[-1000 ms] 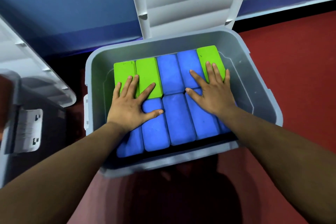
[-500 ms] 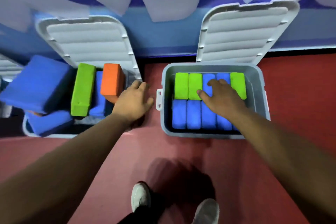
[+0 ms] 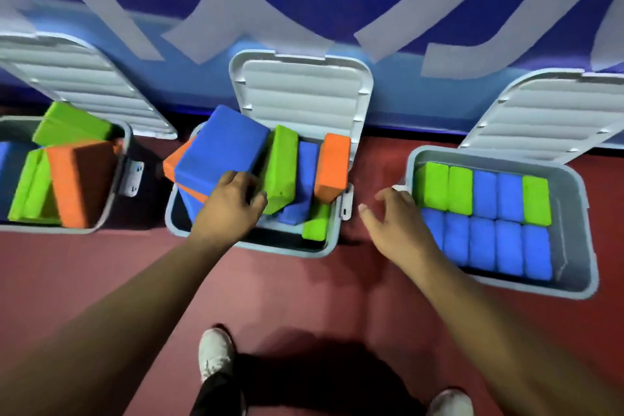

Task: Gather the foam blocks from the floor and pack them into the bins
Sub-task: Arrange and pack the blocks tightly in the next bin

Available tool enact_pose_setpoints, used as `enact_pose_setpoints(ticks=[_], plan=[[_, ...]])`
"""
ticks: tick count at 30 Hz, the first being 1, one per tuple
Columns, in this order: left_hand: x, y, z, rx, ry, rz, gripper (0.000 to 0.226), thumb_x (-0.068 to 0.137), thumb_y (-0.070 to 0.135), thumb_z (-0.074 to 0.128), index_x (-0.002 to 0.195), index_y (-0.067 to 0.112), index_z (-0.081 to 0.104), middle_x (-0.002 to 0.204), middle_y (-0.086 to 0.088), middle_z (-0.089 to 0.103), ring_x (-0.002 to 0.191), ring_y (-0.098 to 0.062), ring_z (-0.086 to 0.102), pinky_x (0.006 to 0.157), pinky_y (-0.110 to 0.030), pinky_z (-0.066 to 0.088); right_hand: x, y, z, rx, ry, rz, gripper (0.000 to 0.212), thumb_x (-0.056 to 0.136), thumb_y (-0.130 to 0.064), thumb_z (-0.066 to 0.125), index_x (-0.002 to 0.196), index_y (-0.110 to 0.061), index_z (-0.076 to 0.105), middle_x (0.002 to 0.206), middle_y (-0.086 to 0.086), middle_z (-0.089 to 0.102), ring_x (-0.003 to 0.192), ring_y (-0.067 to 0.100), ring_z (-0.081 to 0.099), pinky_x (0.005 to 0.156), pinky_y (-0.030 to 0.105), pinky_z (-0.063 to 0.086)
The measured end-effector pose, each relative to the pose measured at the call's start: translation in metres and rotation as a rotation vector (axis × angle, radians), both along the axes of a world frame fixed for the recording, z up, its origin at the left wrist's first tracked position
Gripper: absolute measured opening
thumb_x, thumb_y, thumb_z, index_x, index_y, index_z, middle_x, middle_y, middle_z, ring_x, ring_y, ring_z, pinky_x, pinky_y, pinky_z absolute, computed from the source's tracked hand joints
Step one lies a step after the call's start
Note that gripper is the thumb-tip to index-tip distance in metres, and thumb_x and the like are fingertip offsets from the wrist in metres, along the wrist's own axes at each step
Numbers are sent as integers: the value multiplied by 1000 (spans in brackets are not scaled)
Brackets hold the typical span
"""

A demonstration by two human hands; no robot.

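Even, fairly bright light; the person's dark shadow falls on the red floor (image 3: 320,297); wide-angle bending and soft blur at edges

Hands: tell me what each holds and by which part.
Left hand lies on the big blue block's near corner; whether the grip has closed cannot be told. Right hand is open, holding nothing.

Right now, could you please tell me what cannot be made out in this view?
Head view only:
Left bin: cut off by the left edge.
Middle bin: bottom hidden by jumbled blocks and the left hand.
Left hand's grip: fingertips hidden, so unclear.
Right hand: blurred by motion.
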State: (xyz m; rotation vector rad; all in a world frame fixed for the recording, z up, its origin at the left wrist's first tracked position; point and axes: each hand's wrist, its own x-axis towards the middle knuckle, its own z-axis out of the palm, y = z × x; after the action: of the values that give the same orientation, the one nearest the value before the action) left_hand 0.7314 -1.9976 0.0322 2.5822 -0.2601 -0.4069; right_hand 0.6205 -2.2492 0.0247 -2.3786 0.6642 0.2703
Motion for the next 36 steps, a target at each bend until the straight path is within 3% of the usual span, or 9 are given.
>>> enact_pose_setpoints(ticks=[4,10,14,19,23,25,28,32,36], plan=[[61,92,-12,-6,-21,32,37,86,31,56,113,8,60,116,-12,54,107,-31,56,92,-45,47,50,103,-34,75,-40,-75,29,90,-30,65,106,-5,61,108,15,62,107,33,57,89,36,41],[119,146,-57,50,-1,106,48,89,30,63,128,6,50,129,-16,41,122,-35,40,99,-43,37,132,204,-73,277,61,-268,50,94,-42,59,126,-5,54,124,15,61,117,30,55,96,34,41],[141,147,-88,-96,248,187,64,92,46,60,143,14,38,136,-7,43,129,-27,42,103,-35,36,168,228,-97,387,140,-368,60,94,-53,53,131,-5,51,128,13,60,119,31,55,93,34,42],[141,141,-114,-174,181,188,40,88,43,65,113,14,54,110,-5,54,109,-27,55,93,-39,47,185,239,-122,467,91,-417,62,87,-61,55,102,-3,68,103,15,71,97,32,66,80,38,52],[126,128,-101,-322,149,292,28,87,36,68,96,16,51,106,-10,53,90,-22,54,74,-27,42,168,230,-115,414,-7,-470,83,59,-78,54,94,-3,66,97,16,69,90,33,67,72,40,54],[109,119,-83,-448,170,364,24,88,34,67,93,18,50,98,-6,57,79,-16,54,66,-24,41,154,220,-102,479,-71,-489,65,65,-67,65,90,-7,66,92,12,70,86,30,68,68,37,52],[79,98,-59,-589,183,403,19,92,29,65,92,16,51,80,5,54,72,-10,51,71,-27,45,130,191,-86,564,-220,-563,44,74,-46,77,104,-21,57,102,4,67,90,19,67,76,36,55],[50,44,-61,-714,232,304,23,91,26,68,93,14,49,89,-4,56,82,-16,55,77,-24,45,102,133,-74,548,-415,-599,32,78,-38,74,105,-41,57,109,-9,66,98,7,65,84,28,54],[47,-19,-85,-697,266,252,24,90,26,68,97,10,51,100,-10,59,95,-22,59,83,-29,49,87,73,-81,441,-464,-575,30,91,-20,68,118,-31,59,105,-17,67,93,-4,64,83,17,51]])
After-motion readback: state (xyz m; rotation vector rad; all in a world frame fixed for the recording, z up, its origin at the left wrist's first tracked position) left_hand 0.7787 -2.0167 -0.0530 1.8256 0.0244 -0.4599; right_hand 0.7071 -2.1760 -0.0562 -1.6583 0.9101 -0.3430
